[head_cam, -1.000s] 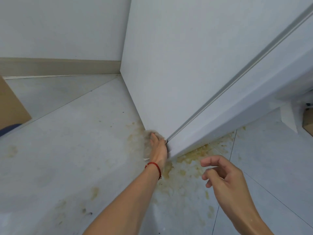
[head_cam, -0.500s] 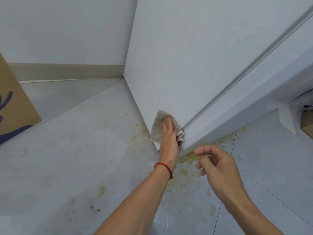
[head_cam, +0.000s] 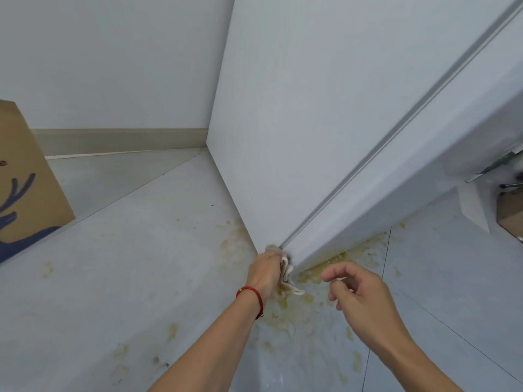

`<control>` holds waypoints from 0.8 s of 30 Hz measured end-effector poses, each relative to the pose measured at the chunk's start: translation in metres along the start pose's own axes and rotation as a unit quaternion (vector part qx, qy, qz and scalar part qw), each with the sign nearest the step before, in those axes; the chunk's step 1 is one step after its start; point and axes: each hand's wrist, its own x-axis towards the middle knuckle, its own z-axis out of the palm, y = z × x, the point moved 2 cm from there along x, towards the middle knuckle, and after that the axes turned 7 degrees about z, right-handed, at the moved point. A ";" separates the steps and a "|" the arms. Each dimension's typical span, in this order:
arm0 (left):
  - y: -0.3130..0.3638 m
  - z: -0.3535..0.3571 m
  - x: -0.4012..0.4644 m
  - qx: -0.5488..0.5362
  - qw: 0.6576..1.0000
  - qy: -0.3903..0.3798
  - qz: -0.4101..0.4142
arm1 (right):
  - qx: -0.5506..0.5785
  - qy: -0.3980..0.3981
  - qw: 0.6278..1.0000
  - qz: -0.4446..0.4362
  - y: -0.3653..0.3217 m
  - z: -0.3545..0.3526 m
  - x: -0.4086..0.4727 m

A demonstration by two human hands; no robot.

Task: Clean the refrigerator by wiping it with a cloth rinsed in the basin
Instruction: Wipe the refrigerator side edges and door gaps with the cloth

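Note:
The white refrigerator [head_cam: 305, 114] fills the upper right, its side panel and door edge meeting at a bottom corner near the floor. My left hand [head_cam: 264, 271], with a red string on the wrist, presses a small beige cloth [head_cam: 287, 274] against that bottom corner. The cloth is bunched, and part of it hangs out below the fingers onto the floor. My right hand [head_cam: 359, 295] hovers just to the right of the cloth, fingers loosely curled and holding nothing. No basin is in view.
Yellow-brown stains [head_cam: 336, 264] spread over the grey floor tiles under and in front of the refrigerator. A brown cardboard box [head_cam: 25, 176] with a dark blue print stands at the left by the wall. Another box [head_cam: 509, 213] shows at the right edge.
My left hand has slid the cloth up the refrigerator's edge and back down to the bottom corner, where it is now bunched. My right hand stays hovering close by.

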 end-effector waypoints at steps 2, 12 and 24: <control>0.014 0.008 -0.014 0.001 0.994 -0.027 0.105 | -0.019 -0.003 1.000 0.001 0.001 0.007 0.003; 0.136 0.054 -0.080 0.099 0.896 -0.004 0.432 | -0.058 0.024 0.997 0.040 0.009 -0.008 0.003; 0.084 0.049 -0.034 0.197 0.818 0.024 0.539 | -0.057 0.023 0.996 0.061 0.023 -0.016 0.007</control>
